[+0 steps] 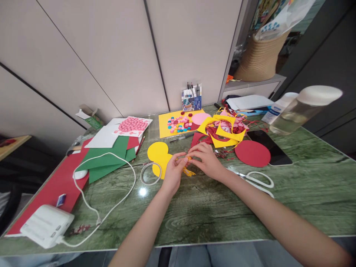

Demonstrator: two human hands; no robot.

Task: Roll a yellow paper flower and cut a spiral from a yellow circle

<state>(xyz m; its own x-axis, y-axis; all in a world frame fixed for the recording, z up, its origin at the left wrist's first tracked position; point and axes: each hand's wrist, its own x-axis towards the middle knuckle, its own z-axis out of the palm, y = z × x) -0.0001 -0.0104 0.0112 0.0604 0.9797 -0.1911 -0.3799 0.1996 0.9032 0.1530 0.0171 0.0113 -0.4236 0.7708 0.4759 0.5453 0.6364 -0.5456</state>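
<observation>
My left hand (175, 168) and my right hand (207, 159) meet above the table, both with fingers closed at the tips around a small orange-yellow piece (189, 158). Its exact kind is too small to make out. Just below the fingertips are yellow-orange scraps (189, 172). Yellow paper circles (158, 151) lie beside my left hand, partly hidden by it. A roll of tape (150, 181) rests on their lower edge. White-handled scissors (258, 181) lie by my right forearm, and a red paper circle (252, 153) lies beyond them.
Behind my hands, colourful small balls (180, 124) sit on yellow paper (164, 129) beside cut paper scraps (222, 129). A phone (278, 152) and a water bottle (294, 111) stand right. Green paper (108, 159), a white cable (135, 181) and a white charger (46, 226) occupy the left.
</observation>
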